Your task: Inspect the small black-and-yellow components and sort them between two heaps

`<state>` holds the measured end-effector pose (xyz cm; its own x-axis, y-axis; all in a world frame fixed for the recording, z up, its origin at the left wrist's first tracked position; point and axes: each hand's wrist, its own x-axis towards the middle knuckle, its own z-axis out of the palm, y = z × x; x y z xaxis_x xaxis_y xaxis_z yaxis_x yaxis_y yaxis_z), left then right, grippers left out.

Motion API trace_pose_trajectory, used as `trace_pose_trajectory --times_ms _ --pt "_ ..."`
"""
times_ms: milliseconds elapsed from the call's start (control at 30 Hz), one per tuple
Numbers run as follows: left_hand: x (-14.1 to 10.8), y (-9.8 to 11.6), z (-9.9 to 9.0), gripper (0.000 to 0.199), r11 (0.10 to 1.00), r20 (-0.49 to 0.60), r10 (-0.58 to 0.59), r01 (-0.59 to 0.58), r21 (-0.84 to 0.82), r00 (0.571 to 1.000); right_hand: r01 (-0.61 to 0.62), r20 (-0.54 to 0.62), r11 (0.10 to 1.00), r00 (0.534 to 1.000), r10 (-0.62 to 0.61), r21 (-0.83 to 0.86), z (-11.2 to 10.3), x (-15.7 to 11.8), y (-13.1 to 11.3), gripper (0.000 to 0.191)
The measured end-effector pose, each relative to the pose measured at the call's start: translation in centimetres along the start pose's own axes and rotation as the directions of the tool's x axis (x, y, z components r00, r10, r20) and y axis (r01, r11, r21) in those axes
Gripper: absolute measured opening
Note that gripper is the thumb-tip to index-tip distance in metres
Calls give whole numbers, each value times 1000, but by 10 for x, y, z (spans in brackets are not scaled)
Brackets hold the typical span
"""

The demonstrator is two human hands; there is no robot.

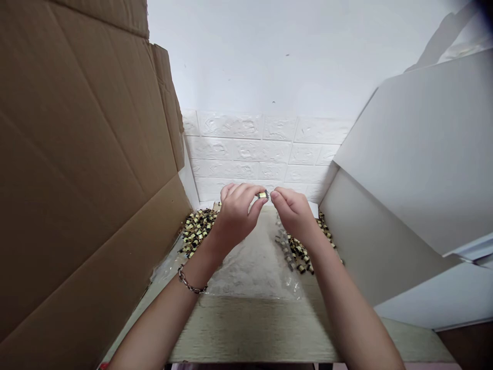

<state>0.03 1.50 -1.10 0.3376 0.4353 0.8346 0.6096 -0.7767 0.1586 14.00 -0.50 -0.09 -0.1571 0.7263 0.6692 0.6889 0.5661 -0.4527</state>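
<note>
My left hand (242, 208) pinches a small yellow and black component (263, 195) between thumb and forefinger, held up over the middle of the table. Just right of it, my right hand (290, 208) is closed, thumb against curled fingers, close to the component's pins; whatever it grips is too small to name. Below the hands lies a clear plastic bag (254, 267). Similar components form a pile (198, 228) on the left, partly behind my left forearm. Another pile (302, 254) lies on the right, partly under the plastic and behind my right arm.
A tall brown cardboard panel (84, 154) stands on the left. White panels (416, 154) enclose the right side. Behind the wooden table (254, 329) rises a white brick-patterned wall (246, 149).
</note>
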Motion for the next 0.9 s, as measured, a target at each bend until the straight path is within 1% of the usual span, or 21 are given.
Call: trace_pose_trajectory --times_ms 133,233,300,400,467,533,567,600,667,733,767,833,900 --pt "1 0 0 14 998 -29 -13 12 -58 999 -93 46 963 995 84 252 -2 -1 2 34" --pt "2 1 -2 15 992 -13 -34 32 -121 999 -117 79 905 993 92 409 -1 -1 6 35" --pt "3 2 -4 15 979 15 -59 60 -196 998 -125 102 850 991 84 512 0 0 9 36" --pt "3 3 -7 17 922 78 -126 146 -360 989 -149 139 772 987 79 618 1 1 12 37" --pt "3 3 -7 19 842 132 -191 232 -487 973 -160 157 745 985 75 648 1 2 12 38" --pt "3 2 -5 20 710 201 -253 323 -626 946 -155 157 740 985 68 655 1 2 11 38" --pt "3 2 -3 20 617 244 -270 362 -699 932 -148 148 744 987 66 651 0 1 10 38" --pt "3 1 -1 19 508 290 -274 394 -766 917 -140 135 753 989 69 643 0 1 9 38" --pt "2 1 4 19 269 375 -245 434 -860 894 -119 97 777 992 74 619 0 -1 6 37" --pt "2 3 7 20 50 444 -188 460 -886 876 -93 64 794 996 68 600 -1 -2 4 36" --pt "2 3 9 20 -40 478 -161 478 -877 863 -79 52 798 997 60 597 -1 -2 2 35" --pt "0 5 10 20 -185 547 -124 523 -832 828 -58 37 804 998 46 592 -2 -3 0 33" --pt "-1 6 10 17 -283 607 -117 559 -779 786 -52 26 829 999 45 557 -3 -4 -3 33"
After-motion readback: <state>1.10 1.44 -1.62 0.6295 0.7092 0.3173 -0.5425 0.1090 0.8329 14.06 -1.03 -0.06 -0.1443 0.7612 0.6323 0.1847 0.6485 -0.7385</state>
